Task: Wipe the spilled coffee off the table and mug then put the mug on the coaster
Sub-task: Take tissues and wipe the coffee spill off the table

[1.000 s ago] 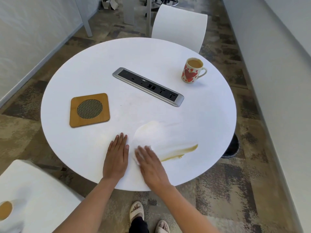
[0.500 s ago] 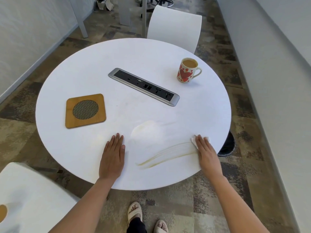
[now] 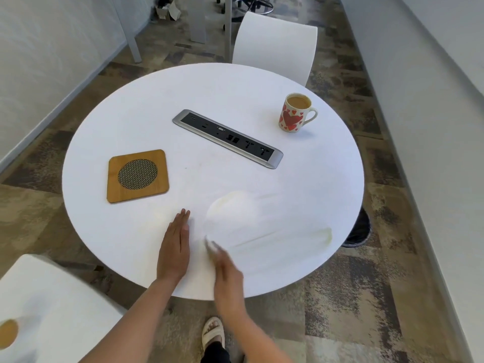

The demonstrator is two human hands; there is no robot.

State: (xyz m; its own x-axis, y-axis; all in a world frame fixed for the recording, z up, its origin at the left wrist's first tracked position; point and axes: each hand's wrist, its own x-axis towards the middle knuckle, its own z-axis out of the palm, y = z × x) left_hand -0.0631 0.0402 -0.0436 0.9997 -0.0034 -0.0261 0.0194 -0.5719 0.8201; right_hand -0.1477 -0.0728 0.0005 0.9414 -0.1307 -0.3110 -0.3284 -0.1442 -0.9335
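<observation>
Our forearms (image 3: pixel 136 318) are bare to the frame edge, left hand (image 3: pixel 174 247) & right hand (image 3: pixel 225 273) too. We wear a cream open-toe slide sandal (image 3: pixel 212 333) w/ a black trouser leg (image 3: pixel 214 354) above it.

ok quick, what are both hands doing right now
Left hand: open, lying flat on the table.
Right hand: too blurred to tell whether open or closed.

Coaster (image 3: pixel 137 176) left, mug (image 3: pixel 293 112) far right.
</observation>
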